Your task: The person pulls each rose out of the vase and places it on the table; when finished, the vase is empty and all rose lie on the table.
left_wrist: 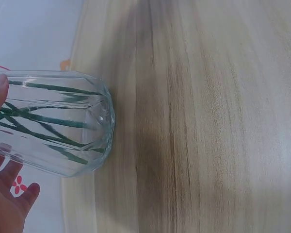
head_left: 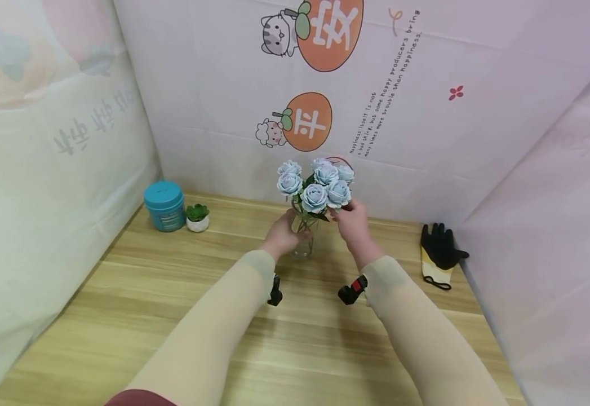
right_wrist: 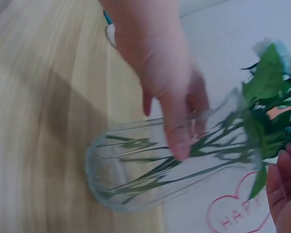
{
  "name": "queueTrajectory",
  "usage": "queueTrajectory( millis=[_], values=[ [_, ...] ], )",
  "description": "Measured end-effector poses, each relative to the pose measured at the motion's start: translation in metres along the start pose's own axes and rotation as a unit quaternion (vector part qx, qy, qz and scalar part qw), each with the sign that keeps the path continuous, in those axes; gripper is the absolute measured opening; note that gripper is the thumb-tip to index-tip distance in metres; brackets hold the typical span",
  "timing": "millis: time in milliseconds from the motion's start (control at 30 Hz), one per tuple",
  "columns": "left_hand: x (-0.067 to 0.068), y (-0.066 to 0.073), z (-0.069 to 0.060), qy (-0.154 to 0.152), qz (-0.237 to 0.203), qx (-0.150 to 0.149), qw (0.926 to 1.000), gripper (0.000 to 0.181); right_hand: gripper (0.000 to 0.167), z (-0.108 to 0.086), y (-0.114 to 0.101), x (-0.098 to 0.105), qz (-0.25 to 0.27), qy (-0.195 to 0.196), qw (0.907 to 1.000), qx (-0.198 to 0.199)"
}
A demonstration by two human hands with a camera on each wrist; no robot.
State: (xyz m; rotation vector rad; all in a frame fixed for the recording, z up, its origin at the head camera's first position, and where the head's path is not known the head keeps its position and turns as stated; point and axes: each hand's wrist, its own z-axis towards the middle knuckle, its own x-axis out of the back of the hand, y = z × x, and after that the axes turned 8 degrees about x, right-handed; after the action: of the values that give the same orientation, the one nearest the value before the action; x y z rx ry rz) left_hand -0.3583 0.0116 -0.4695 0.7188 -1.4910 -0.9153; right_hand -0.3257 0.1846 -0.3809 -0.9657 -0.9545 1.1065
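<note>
Several pale blue roses [head_left: 314, 198] sit in a glass vase [head_left: 302, 251] on the worktop [head_left: 295, 349], head view. My left hand [head_left: 282, 234] grasps the vase's side; my right hand [head_left: 353, 221] is up at the blooms, near the rim. Left wrist view: green stems [left_wrist: 58, 120] run down inside the glass, some close to its base; left thumb and fingers straddle the vase. Right wrist view: left hand wrapped round the glass; right fingers bent beside the leaves [right_wrist: 266, 77], cannot tell whether they pinch a stem. Judgement: putting the roses in looks done, no loose one visible; probably only adjusting and letting go remain.
</note>
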Motion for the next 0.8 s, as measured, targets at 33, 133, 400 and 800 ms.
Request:
queueTrajectory(
  millis=[33, 133, 400, 800],
  values=[
    [0.0, 0.001, -0.001, -0.001, 0.002, 0.002, 1.0, 0.08, 0.033, 0.0, -0.004, 0.002, 0.0, 0.003, 1.0, 0.009],
    [0.001, 0.003, -0.004, -0.006, 0.001, 0.008, 1.0, 0.082, 0.035, 0.0, -0.019, 0.009, 0.001, 0.006, 0.9995, 0.032],
    [0.002, -0.001, 0.0, -0.003, 0.003, -0.003, 1.0, 0.082, 0.03, 0.005, -0.079, 0.036, 0.068, 0.022, 0.9922, 0.102],
    [0.003, 0.002, -0.005, -0.006, 0.009, -0.003, 0.9999, 0.082, 0.016, 0.007, -0.105, 0.138, 0.113, 0.117, 0.9761, 0.145]
  ],
)
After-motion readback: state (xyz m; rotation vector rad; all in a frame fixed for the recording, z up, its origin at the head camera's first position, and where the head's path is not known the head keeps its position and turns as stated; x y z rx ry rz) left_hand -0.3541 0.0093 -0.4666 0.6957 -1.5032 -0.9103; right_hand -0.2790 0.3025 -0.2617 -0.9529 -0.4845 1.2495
